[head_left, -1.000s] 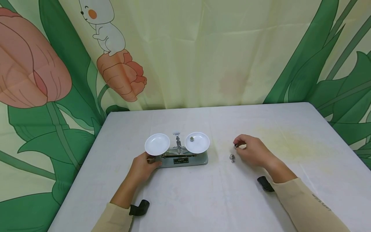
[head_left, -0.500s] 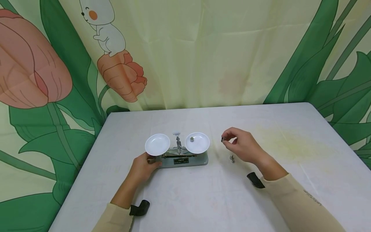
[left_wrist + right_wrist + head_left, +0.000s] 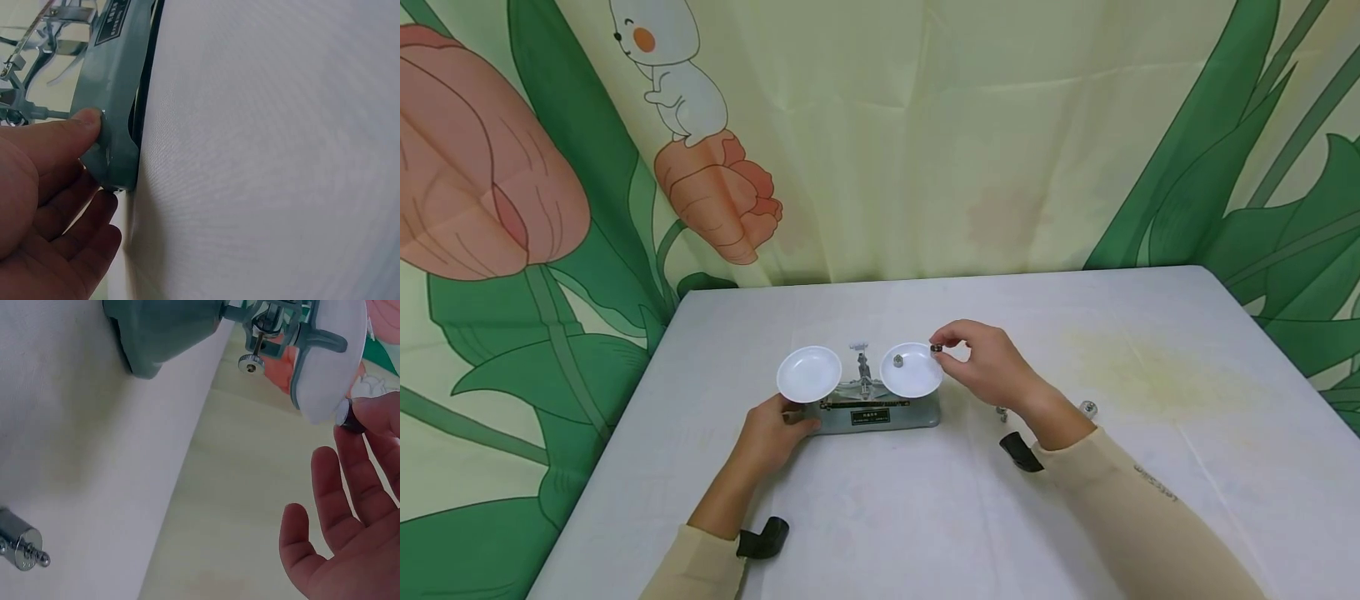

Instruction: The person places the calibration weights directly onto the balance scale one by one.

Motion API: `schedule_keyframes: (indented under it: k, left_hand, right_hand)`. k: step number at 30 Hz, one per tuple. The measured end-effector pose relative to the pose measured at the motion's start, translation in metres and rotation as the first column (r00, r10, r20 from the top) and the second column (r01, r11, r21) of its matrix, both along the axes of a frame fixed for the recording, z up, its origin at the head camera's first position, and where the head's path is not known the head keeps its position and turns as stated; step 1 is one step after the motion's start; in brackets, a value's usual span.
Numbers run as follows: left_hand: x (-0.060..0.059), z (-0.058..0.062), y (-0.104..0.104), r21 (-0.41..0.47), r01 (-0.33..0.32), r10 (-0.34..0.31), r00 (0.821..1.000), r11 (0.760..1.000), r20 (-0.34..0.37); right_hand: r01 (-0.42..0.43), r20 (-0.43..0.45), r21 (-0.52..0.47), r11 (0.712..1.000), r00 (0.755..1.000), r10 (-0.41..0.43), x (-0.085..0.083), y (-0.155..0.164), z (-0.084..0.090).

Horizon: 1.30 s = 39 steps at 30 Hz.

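A grey-green balance scale [image 3: 876, 417] with two white pans stands on the table. My left hand [image 3: 775, 433] grips the left end of its base, and the left wrist view shows the thumb [image 3: 87, 122] on the front of the base [image 3: 111, 144]. Between thumb and fingertips, my right hand [image 3: 992, 367] pinches a small dark metal cylinder [image 3: 350, 417] right at the rim of the right pan [image 3: 917, 385]. One small metal weight [image 3: 898, 361] sits in that pan. The left pan [image 3: 808, 375] holds nothing.
On the white-covered table [image 3: 887, 517], a small silver weight [image 3: 1002, 413] lies below the right forearm and a larger one [image 3: 1088, 408] beyond it. A printed curtain [image 3: 880, 167] hangs behind the back edge.
My right hand has moved left with the small cylinder, from beside the weights on the table to the right pan's rim. The left hand stays at the base.
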<state>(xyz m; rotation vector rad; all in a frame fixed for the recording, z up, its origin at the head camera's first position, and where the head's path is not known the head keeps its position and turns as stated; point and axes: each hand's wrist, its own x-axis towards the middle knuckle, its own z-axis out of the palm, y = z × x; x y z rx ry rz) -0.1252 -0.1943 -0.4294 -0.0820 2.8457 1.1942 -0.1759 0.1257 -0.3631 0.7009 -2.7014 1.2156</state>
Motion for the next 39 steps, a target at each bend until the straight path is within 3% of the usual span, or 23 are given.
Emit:
schedule_keyframes:
  k: [19,39]
  left_hand:
    - [0.0,0.0,0.001,-0.001,-0.012,0.012,1.0,1.0,0.003]
    - [0.001,0.0,0.001,0.008,-0.018,0.018,1.0,1.0,0.003]
  right_hand:
    - [-0.006,-0.005,0.076,0.997,1.0,0.006,-0.007,-0.012,-0.006]
    - [-0.002,-0.088,0.145,0.989,0.996,0.015,-0.008,-0.016,-0.008]
